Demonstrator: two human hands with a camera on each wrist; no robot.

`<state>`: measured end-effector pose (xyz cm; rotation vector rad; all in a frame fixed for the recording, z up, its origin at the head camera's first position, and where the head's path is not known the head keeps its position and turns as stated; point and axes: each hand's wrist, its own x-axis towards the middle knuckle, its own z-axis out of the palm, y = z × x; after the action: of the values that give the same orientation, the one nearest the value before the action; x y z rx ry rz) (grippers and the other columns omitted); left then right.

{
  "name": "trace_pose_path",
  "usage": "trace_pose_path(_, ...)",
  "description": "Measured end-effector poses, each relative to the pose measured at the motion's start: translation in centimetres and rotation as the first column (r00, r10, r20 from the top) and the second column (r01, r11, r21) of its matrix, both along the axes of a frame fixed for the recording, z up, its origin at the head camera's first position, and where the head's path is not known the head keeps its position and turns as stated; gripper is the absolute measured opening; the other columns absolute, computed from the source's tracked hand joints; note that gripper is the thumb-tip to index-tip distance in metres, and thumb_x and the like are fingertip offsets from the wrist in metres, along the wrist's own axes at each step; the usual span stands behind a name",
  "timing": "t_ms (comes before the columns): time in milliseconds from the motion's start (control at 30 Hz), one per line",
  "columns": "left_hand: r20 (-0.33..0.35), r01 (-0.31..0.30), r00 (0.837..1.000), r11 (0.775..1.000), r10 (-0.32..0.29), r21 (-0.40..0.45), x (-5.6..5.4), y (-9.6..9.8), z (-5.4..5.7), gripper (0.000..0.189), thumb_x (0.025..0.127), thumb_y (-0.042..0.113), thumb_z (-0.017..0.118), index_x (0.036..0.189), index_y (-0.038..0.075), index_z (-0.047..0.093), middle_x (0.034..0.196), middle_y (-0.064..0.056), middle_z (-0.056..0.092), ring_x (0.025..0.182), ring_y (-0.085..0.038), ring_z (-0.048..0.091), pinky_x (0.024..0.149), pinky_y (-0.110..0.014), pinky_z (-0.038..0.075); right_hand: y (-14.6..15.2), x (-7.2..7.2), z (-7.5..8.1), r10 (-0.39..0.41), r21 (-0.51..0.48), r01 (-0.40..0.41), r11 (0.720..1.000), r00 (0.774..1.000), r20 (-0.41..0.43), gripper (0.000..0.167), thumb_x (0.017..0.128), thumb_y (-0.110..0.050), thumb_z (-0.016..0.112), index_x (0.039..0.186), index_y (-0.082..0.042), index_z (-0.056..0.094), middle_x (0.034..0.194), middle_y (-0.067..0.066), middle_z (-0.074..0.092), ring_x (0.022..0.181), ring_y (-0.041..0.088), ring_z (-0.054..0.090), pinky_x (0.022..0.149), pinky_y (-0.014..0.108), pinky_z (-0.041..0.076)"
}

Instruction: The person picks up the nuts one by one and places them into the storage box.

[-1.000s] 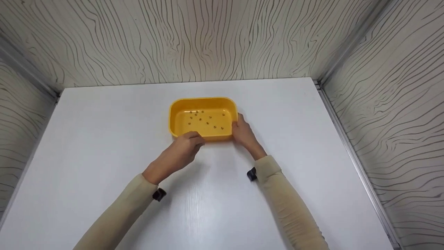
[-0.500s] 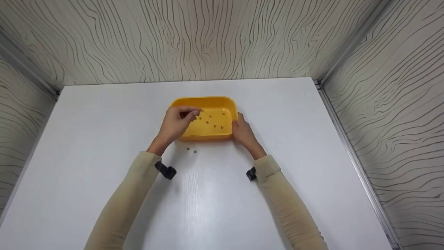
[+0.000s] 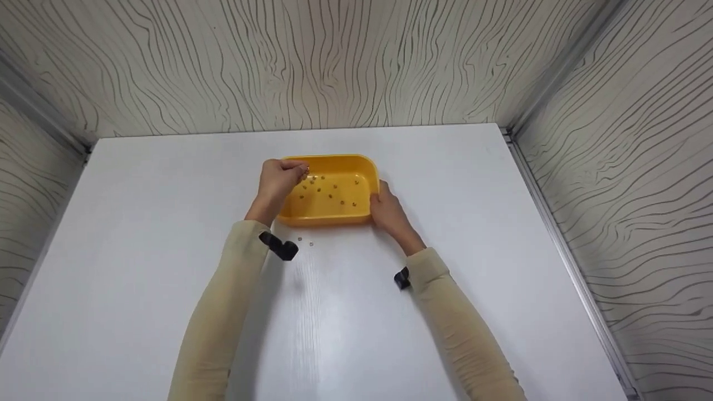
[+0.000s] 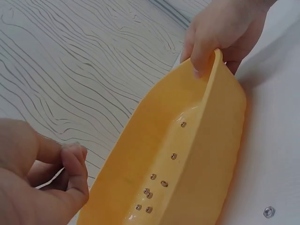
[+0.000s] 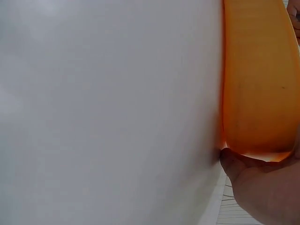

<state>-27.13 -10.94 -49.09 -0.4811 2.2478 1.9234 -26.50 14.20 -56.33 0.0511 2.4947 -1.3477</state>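
The yellow plastic tray [image 3: 328, 220] stands near the far side of the table, with several small metal nuts [image 4: 173, 156] scattered on its floor. My right hand [image 3: 390, 213] grips its right end; in the left wrist view the thumb lies over the rim, inside the wall. Over the tray's left end is my left hand [image 3: 277, 181], thumb and fingertips pinched together. A tiny shiny nut [image 3: 307, 168] shows at these fingertips in the head view, though the left wrist view hides it. Two more nuts [image 3: 299, 239] lie on the table in front of the tray.
A white table [image 3: 345, 312] spreads around the tray on all sides. Behind it rises a wood-grain patterned wall [image 3: 334, 67], with another such panel [image 3: 640, 195] along the right. Dark wrist cameras [image 3: 285, 249] stick out from both sleeves.
From the tray's near edge my left hand has risen over its left end, uncovering two nuts on the table. The right hand keeps its grip, and the tray has hardly moved.
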Motion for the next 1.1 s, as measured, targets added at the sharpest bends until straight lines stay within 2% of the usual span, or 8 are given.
trace_pose_path(67, 0.050, -0.016, 0.999, 1.000, 0.017, -0.019, -0.5, -0.1, -0.1, 0.023, 0.104, 0.011, 0.061, 0.117, -0.001, 0.075, 0.106, -0.006, 0.069, 0.093, -0.012, 0.062, 0.089, -0.023, 0.055, 0.0, 0.0, -0.1, -0.003, -0.002, 0.003, 1.000, 1.000, 0.003, 0.057, 0.112, -0.027, 0.031, 0.166, -0.014, 0.022, 0.155, 0.011, 0.053, 0.128, 0.024, 0.056, 0.122, 0.046, 0.042)
trace_pose_path(133, 0.099, -0.011, 0.995, 0.999, 0.015, -0.034, -0.8, -0.3, -0.3, 0.018, 0.102, 0.010, 0.062, 0.109, -0.001, 0.075, 0.098, -0.005, 0.066, 0.091, -0.014, 0.059, 0.089, -0.025, 0.053, -0.1, -0.1, -0.2, -0.007, -0.002, 0.007, 1.000, 1.000, 0.005, 0.057, 0.112, -0.028, 0.031, 0.166, -0.015, 0.022, 0.153, 0.010, 0.055, 0.126, 0.024, 0.057, 0.121, 0.045, 0.043)
trace_pose_path(267, 0.142, 0.023, 0.990, 1.000, -0.020, -0.019, -0.8, -0.8, -0.6, 0.016, 0.095, 0.005, 0.063, 0.080, 0.004, 0.067, 0.069, 0.000, 0.053, 0.072, -0.016, 0.048, 0.077, -0.029, 0.043, -0.2, -0.2, -0.1, -0.005, 0.017, 0.005, 1.000, 1.000, -0.006, 0.056, 0.111, -0.027, 0.032, 0.165, -0.013, 0.023, 0.146, 0.013, 0.058, 0.120, 0.025, 0.058, 0.118, 0.045, 0.044)
trace_pose_path(367, 0.139, 0.027, 0.990, 1.000, -0.025, -0.014, -0.9, -0.8, -0.9, 0.020, 0.091, 0.003, 0.064, 0.071, 0.006, 0.063, 0.056, 0.003, 0.047, 0.061, -0.015, 0.044, 0.072, -0.030, 0.038, -0.2, -0.2, 0.1, -0.003, 0.029, 0.003, 1.000, 1.000, -0.009, 0.056, 0.111, -0.026, 0.032, 0.165, -0.012, 0.024, 0.147, 0.014, 0.058, 0.120, 0.026, 0.057, 0.119, 0.046, 0.043)
trace_pose_path(600, 0.184, 0.015, 0.983, 0.997, -0.001, -0.072, -1.3, -0.4, -1.5, 0.008, 0.092, 0.007, 0.066, 0.089, 0.002, 0.073, 0.066, 0.003, 0.059, 0.064, -0.011, 0.053, 0.072, -0.027, 0.049, 0.0, -0.1, -0.1, -0.011, 0.006, 0.011, 1.000, 1.000, -0.006, 0.056, 0.111, -0.026, 0.032, 0.165, -0.014, 0.024, 0.156, 0.013, 0.053, 0.133, 0.025, 0.056, 0.126, 0.046, 0.038)
trace_pose_path(833, 0.180, 0.016, 0.984, 0.997, -0.003, -0.070, -1.2, -0.3, -1.2, 0.013, 0.096, 0.007, 0.063, 0.091, 0.001, 0.073, 0.075, 0.000, 0.062, 0.072, -0.013, 0.054, 0.078, -0.027, 0.049, 0.1, -0.1, -0.2, -0.017, 0.008, 0.017, 1.000, 1.000, -0.004, 0.055, 0.111, -0.026, 0.032, 0.164, -0.014, 0.025, 0.153, 0.013, 0.055, 0.128, 0.025, 0.056, 0.125, 0.046, 0.040)
trace_pose_path(967, 0.125, 0.047, 0.991, 0.997, -0.038, -0.065, -0.5, -0.8, -0.6, 0.021, 0.102, 0.009, 0.061, 0.112, -0.003, 0.075, 0.095, -0.004, 0.068, 0.087, -0.014, 0.062, 0.085, -0.025, 0.055, 0.0, 0.0, -0.2, -0.020, -0.004, 0.020, 1.000, 1.000, 0.016, 0.055, 0.112, -0.027, 0.032, 0.165, -0.015, 0.024, 0.153, 0.010, 0.054, 0.126, 0.024, 0.056, 0.123, 0.045, 0.040)
trace_pose_path(1100, 0.033, 0.124, 0.992, 0.986, -0.121, -0.113, 1.1, -1.6, -0.1, 0.029, 0.106, 0.015, 0.059, 0.126, -0.001, 0.073, 0.115, -0.011, 0.071, 0.103, -0.023, 0.067, 0.095, -0.030, 0.059, 0.0, 0.0, -0.1, -0.015, -0.004, 0.015, 1.000, 1.000, 0.020, 0.056, 0.112, -0.028, 0.031, 0.165, -0.016, 0.022, 0.154, 0.009, 0.054, 0.128, 0.023, 0.056, 0.123, 0.045, 0.040)
